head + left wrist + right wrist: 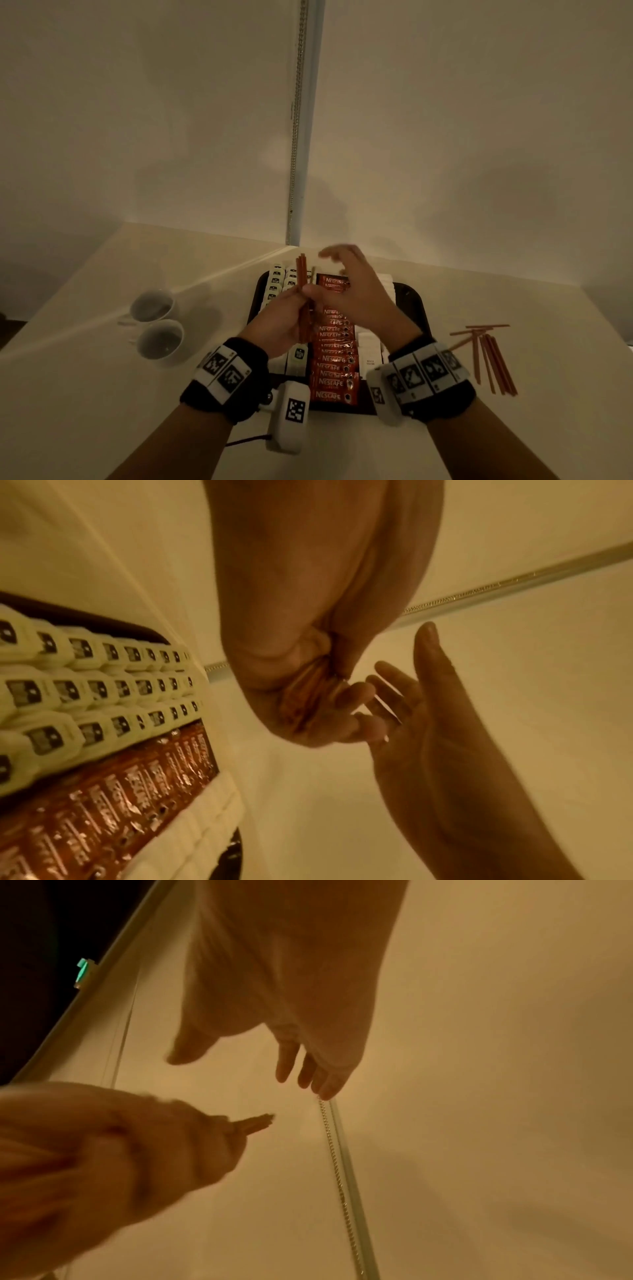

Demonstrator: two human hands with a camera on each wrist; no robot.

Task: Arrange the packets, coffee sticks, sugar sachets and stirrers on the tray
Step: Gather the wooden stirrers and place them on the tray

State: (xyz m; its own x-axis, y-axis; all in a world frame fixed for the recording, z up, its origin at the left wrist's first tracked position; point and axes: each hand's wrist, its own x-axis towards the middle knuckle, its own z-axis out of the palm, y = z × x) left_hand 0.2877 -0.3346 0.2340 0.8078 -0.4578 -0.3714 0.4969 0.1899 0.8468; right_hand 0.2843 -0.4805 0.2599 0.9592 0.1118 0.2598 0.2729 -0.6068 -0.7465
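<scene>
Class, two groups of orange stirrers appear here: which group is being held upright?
The stirrer bundle gripped by the left hand above the tray; the loose stirrers lie flat on the table.

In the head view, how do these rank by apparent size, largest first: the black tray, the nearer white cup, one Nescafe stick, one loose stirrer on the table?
1. black tray
2. nearer white cup
3 and 4. Nescafe stick and loose stirrer: alike in length, the stick wider; I cannot rank them surely.

Two cups [156, 323]; one tray [416, 310].
</scene>
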